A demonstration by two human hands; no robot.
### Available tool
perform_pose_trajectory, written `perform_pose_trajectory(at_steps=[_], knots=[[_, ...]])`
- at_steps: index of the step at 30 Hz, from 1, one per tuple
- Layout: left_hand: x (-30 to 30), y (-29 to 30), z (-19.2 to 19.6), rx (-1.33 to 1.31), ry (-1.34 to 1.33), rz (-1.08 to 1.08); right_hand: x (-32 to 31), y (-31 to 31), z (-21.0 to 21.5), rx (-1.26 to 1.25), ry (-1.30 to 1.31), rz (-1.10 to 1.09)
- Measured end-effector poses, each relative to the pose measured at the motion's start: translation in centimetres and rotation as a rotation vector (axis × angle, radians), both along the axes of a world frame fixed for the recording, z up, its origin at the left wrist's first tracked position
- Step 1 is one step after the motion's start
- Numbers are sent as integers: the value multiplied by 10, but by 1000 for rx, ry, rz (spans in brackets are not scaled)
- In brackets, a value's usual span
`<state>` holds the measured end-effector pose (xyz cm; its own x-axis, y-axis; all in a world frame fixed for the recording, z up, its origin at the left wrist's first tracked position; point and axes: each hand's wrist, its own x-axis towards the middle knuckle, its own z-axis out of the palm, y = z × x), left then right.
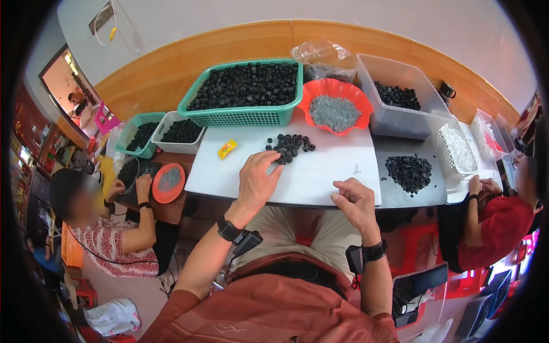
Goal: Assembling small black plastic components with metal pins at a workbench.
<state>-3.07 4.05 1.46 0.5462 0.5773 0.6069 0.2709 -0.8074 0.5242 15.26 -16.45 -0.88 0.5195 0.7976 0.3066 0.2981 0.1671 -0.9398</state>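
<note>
A loose pile of small black round caps [294, 144] lies on the white board [229, 177] in front of me. My left hand [257, 178] reaches to the pile's near edge, with thumb and fingertips closing on a black cap [281, 160]. Over the board's near right edge, my right hand [355, 200] is curled, thumb against the index finger; what it holds, if anything, is too small to make out. A little beyond it lie a couple of thin metal pins [357, 169]. Behind the pile, a red scalloped bowl [309, 94] holds many grey metal pins [334, 112].
A green basket [246, 118] full of black caps stands at the back, beside a clear plastic tub [400, 123]. A yellow wrapper [227, 149] lies left of the pile. More black parts [409, 173] cover a dark mat at right. Two people work at either side.
</note>
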Motion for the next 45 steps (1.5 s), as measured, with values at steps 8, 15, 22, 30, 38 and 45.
perform_pose_trajectory(at_steps=[8,15,22,30,38,45], knots=[[-3,4,-13,55,55,27,-5,0,3,-22,-32,-16],[-12,9,-14,9,76,59,-1,1,-5,9,-16,0],[-9,14,-14,-9,163,105,-1,1,-5,22,-28,0],[-8,12,-15,29,170,100,-1,1,-4,33,-10,2],[-6,-11,-11,-184,-69,-59,-2,0,-3,48,-51,-3],[5,-26,-15,-247,-103,-189,28,-8,16,-105,-548,-364]])
